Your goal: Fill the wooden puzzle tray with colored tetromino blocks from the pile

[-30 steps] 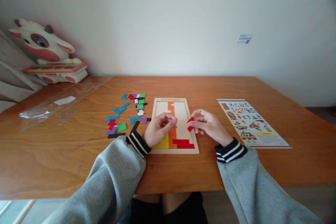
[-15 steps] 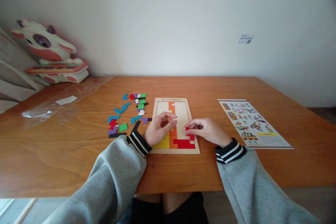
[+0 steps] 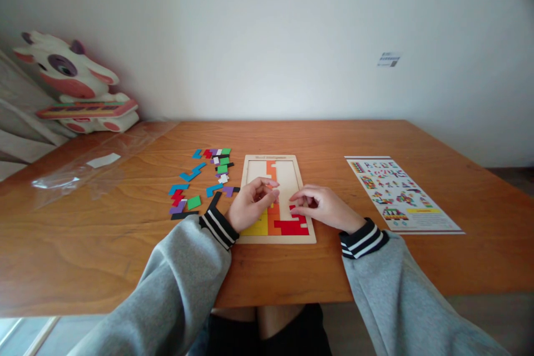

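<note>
A light wooden puzzle tray (image 3: 292, 164) lies in the middle of the table, with orange pieces (image 3: 272, 169) down its centre, a yellow piece (image 3: 257, 229) and red pieces (image 3: 292, 228) at its near end. My right hand (image 3: 321, 207) rests on the tray's right side, fingertips pressing a small red piece (image 3: 293, 209) flat into it. My left hand (image 3: 252, 204) lies curled on the tray's left side, its fingers loosely bent near the orange column; nothing shows in it.
Several loose coloured pieces (image 3: 200, 183) lie scattered left of the tray. A printed pattern sheet (image 3: 398, 192) lies to the right. A clear plastic bag (image 3: 83, 169) and a cow toy (image 3: 70, 83) sit at the far left against the wall.
My right hand has carried the small red piece from above the tray's right edge down into the tray and moved left. My left hand has barely shifted.
</note>
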Tool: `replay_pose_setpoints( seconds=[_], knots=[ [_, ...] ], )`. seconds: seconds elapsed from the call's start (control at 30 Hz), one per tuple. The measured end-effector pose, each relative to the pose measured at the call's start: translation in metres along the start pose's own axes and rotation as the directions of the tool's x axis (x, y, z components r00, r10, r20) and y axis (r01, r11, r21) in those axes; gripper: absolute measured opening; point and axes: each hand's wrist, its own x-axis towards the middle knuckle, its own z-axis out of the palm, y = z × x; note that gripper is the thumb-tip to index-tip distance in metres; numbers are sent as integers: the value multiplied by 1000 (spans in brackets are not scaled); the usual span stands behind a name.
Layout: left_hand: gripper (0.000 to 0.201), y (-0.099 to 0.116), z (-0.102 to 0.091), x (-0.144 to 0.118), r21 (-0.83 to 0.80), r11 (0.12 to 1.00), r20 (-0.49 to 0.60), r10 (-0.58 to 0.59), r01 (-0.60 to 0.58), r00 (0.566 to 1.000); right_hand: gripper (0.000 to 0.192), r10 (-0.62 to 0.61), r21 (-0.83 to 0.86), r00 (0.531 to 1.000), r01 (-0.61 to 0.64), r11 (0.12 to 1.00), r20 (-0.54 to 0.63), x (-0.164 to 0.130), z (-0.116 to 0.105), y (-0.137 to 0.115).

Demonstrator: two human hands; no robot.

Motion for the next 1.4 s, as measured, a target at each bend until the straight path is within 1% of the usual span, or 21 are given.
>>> replay_pose_setpoints(
  seconds=[0.13, 0.23, 0.37, 0.6, 0.67, 0.77, 0.83, 0.87, 0.9, 0.93, 0.97, 1.0, 1.03, 1.07, 1.1, 1.17, 1.2, 1.23, 1.3, 1.37, 1.4],
  knots=[
    [42, 1, 1, 0, -12, 1000, -9, 0, 0, 1000, 27, -62, -82, 998, 61, 995, -4, -1, -2, -1],
    [42, 1, 0, 0, -10, 1000, -12, -1, 1, 1000, 26, -71, -93, 997, 71, 993, 0, -2, -3, -1],
    [43, 0, 0, 0, -1, 1000, -7, -3, 3, 1000, 25, -59, -86, 998, 58, 995, -12, -2, -2, -2],
    [42, 3, 2, -2, 4, 1000, -14, 25, -25, 1000, 26, -13, -55, 999, 11, 998, -37, -1, -1, -4],
    [40, 3, -1, -2, 75, 996, -42, 57, -53, 998, 26, -3, -36, 999, 1, 999, -48, -1, 0, -3],
    [33, 3, -13, 0, 294, 951, -142, 141, -95, 980, 24, 1, -35, 998, -4, 999, -70, -1, 1, -2],
    [27, 3, -25, 1, 487, 868, -226, 230, -95, 947, 24, -7, -52, 996, 2, 999, -85, -2, 1, -1],
    [24, 4, -31, 2, 597, 798, -249, 284, -84, 926, 24, -11, -58, 996, 6, 998, -90, -2, 1, -1],
    [21, 5, -37, 2, 708, 703, -250, 336, -64, 908, 24, -15, -62, 995, 9, 998, -94, -2, 1, -1],
    [21, 7, -42, 2, 808, 588, -234, 372, -33, 898, 24, -18, -65, 995, 12, 998, -97, -2, 1, -1],
    [23, 9, -46, 2, 885, 466, -213, 384, 10, 898, 25, -20, -67, 995, 14, 998, -100, -2, 1, -1],
    [27, 12, -49, 2, 933, 354, -203, 374, 63, 905, 25, -22, -69, 994, 15, 997, -103, -2, 1, -1],
    [31, 14, -52, 1, 958, 259, -211, 347, 123, 914, 25, -23, -71, 994, 16, 997, -109, -2, 1, -2],
    [34, 16, -53, 0, 965, 185, -237, 311, 186, 920, 26, -26, -73, 993, 18, 997, -114, -2, 2, -2],
    [38, 17, -55, -1, 959, 129, -278, 276, 252, 920, 26, -29, -75, 993, 20, 997, -117, -2, 2, -2],
    [43, 19, -60, -4, 924, 56, -380, 225, 377, 897, 25, -33, -79, 992, 24, 997, -120, -2, 2, -2],
    [44, 19, -64, -6, 896, 35, -440, 208, 443, 873, 25, -34, -81, 992, 24, 996, -122, -2, 2, -1],
    [44, 18, -69, -8, 860, 21, -505, 193, 511, 841, 25, -34, -84, 992, 24, 996, -124, -2, 2, -1],
    [45, 17, -83, -14, 762, 11, -641, 152, 647, 752, 24, -34, -85, 991, 23, 996, -127, -1, 3, -1],
    [47, 17, -99, -19, 673, 22, -738, 74, 739, 670, 24, -38, -82, 991, 28, 996, -127, -1, 3, -1],
    [48, 18, -106, -21, 643, 33, -766, 14, 765, 643, 24, -40, -80, 991, 30, 996, -126, -1, 3, -2]
  ],
)
